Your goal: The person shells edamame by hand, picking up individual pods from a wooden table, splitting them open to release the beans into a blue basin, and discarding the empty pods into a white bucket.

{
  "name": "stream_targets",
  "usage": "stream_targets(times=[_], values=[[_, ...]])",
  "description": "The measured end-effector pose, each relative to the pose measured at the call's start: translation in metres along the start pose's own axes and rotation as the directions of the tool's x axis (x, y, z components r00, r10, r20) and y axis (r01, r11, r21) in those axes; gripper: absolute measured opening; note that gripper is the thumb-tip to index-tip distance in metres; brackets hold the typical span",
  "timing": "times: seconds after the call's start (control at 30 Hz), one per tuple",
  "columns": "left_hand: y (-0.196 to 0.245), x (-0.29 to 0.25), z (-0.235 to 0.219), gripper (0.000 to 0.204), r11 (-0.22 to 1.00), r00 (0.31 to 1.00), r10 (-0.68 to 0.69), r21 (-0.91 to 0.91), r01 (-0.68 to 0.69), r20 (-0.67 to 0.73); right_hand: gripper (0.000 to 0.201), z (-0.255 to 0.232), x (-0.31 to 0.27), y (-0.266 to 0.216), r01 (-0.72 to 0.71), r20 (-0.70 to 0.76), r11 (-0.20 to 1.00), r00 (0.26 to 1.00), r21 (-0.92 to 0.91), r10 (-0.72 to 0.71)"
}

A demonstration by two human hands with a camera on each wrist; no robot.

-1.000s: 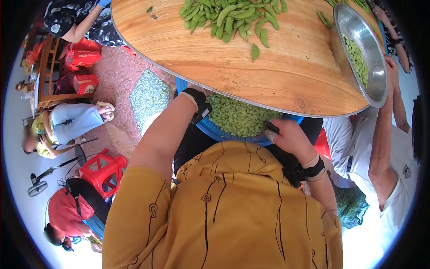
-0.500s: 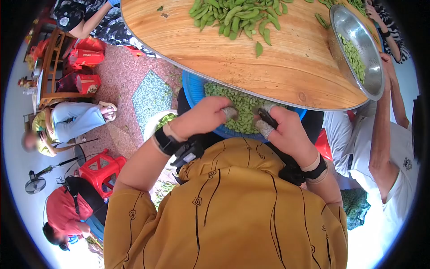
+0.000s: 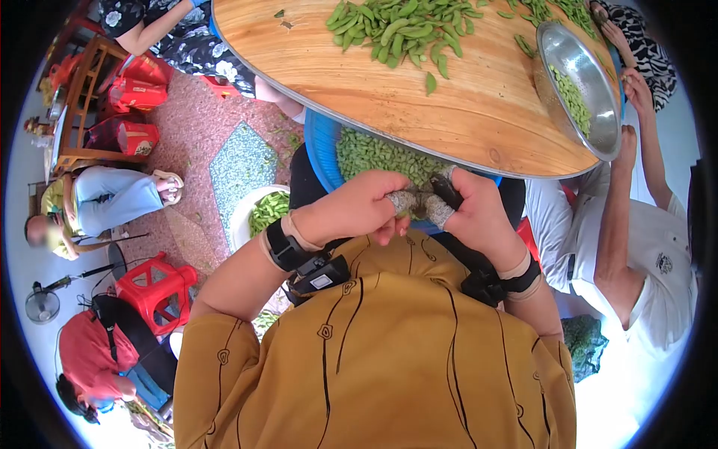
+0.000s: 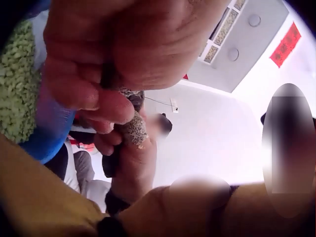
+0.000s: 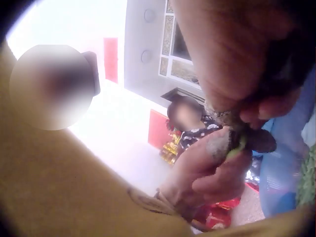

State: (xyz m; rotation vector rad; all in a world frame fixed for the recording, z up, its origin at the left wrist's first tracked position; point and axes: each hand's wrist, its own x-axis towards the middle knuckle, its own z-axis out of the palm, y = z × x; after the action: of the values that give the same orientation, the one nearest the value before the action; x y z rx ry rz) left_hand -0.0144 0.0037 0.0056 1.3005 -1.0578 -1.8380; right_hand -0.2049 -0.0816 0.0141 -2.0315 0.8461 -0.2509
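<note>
My left hand (image 3: 359, 206) and right hand (image 3: 486, 213) meet at the fingertips over the near side of a blue basin (image 3: 320, 146) of shelled green beans (image 3: 374, 159). Grey, worn coverings wrap both thumbs. In the right wrist view the left hand pinches a green bean pod (image 5: 238, 149) between thumb and fingers. The right thumb and curled fingers grip at the pod's end, covering part of it. A dark, elongated piece (image 3: 446, 191) lies along the right index finger; I cannot tell whether it is a finger cover or a tool.
The wooden table (image 3: 449, 112) overhangs the basin, bearing a heap of pods (image 3: 400, 34) and a metal colander (image 3: 598, 71) with shelled beans. Left of me stand a white bucket (image 3: 241, 221) of pods and a red stool (image 3: 153, 288). Other people sit around.
My left hand has come up out of the basin, beneath the table edge, and moved right to meet my right hand. The right hand has stayed near the basin's near rim.
</note>
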Motion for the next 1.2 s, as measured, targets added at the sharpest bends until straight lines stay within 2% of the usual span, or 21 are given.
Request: stream_targets(times=[0.07,0.17,0.23,0.27,0.33,0.4,0.47,0.53,0.6,0.67,0.77,0.87,1.0,1.1,1.17,1.2], values=[[0.001,0.001,-0.003,0.028,1.000,1.000,-0.019,-0.009,0.019,-0.023,0.022,-0.001,-0.002,-0.004,0.140,-0.094,0.981,0.984,-0.137,-0.153],[-0.003,0.004,-0.008,0.021,1.000,0.998,0.000,0.015,0.001,-0.070,0.022,0.001,0.000,-0.002,0.200,-0.124,0.965,0.967,-0.169,-0.222],[-0.009,0.010,-0.012,0.011,0.999,0.994,0.015,-0.032,-0.019,-0.113,0.023,0.001,0.003,0.002,0.189,-0.123,0.968,0.970,-0.167,-0.210],[-0.011,0.013,-0.013,0.011,0.999,0.993,0.016,-0.032,-0.019,-0.114,0.023,0.001,0.004,0.003,0.176,-0.124,0.970,0.972,-0.165,-0.198],[-0.013,0.018,-0.015,0.012,0.979,0.982,-0.130,-0.177,0.104,-0.140,0.023,0.001,0.005,0.005,0.180,-0.124,0.964,0.971,-0.198,-0.206],[-0.009,0.018,-0.015,0.014,0.974,0.979,-0.132,-0.206,0.099,-0.153,0.023,0.001,0.005,0.009,0.179,-0.125,0.956,0.969,-0.232,-0.212],[-0.011,0.019,-0.015,0.015,0.967,0.977,-0.136,-0.236,0.094,-0.167,0.022,0.001,0.005,0.012,0.139,-0.181,0.971,0.968,-0.192,-0.174],[-0.024,0.024,-0.019,0.018,0.982,0.998,0.034,-0.186,-0.042,-0.048,0.021,0.002,0.004,0.009,0.149,-0.168,0.973,0.970,-0.176,-0.179],[-0.031,0.028,-0.021,0.019,0.973,0.999,0.032,-0.225,-0.041,-0.041,0.021,0.003,0.004,0.006,0.162,-0.156,0.974,0.970,-0.161,-0.187],[-0.032,0.029,-0.024,0.021,0.965,0.999,0.036,-0.258,-0.044,-0.033,0.021,0.002,0.005,0.005,0.233,-0.125,0.948,0.956,-0.219,-0.264],[-0.029,0.026,-0.023,0.021,0.936,0.992,-0.128,-0.329,0.127,0.020,0.022,0.006,0.005,0.011,0.282,-0.080,0.926,0.947,-0.249,-0.310],[-0.030,0.028,-0.025,0.020,0.930,0.988,-0.150,-0.335,0.148,0.020,0.023,0.007,0.005,0.012,0.319,-0.028,0.898,0.939,-0.304,-0.343],[-0.029,0.032,-0.026,0.020,0.941,0.989,-0.143,-0.308,0.143,0.022,0.023,0.008,0.007,0.015,0.313,-0.042,0.895,0.938,-0.316,-0.343],[-0.031,0.033,-0.025,0.021,0.968,0.997,-0.067,-0.241,0.074,0.037,0.022,0.004,0.006,0.016,0.308,-0.061,0.912,0.940,-0.270,-0.336],[-0.032,0.031,-0.023,0.020,0.958,0.987,-0.028,-0.279,0.072,0.160,0.022,0.003,0.006,0.015,0.313,-0.065,0.920,0.939,-0.233,-0.336],[-0.031,0.030,-0.022,0.020,0.958,0.987,-0.026,-0.277,0.070,0.158,0.022,0.002,0.006,0.014,0.289,-0.055,0.941,0.952,-0.176,-0.302]])
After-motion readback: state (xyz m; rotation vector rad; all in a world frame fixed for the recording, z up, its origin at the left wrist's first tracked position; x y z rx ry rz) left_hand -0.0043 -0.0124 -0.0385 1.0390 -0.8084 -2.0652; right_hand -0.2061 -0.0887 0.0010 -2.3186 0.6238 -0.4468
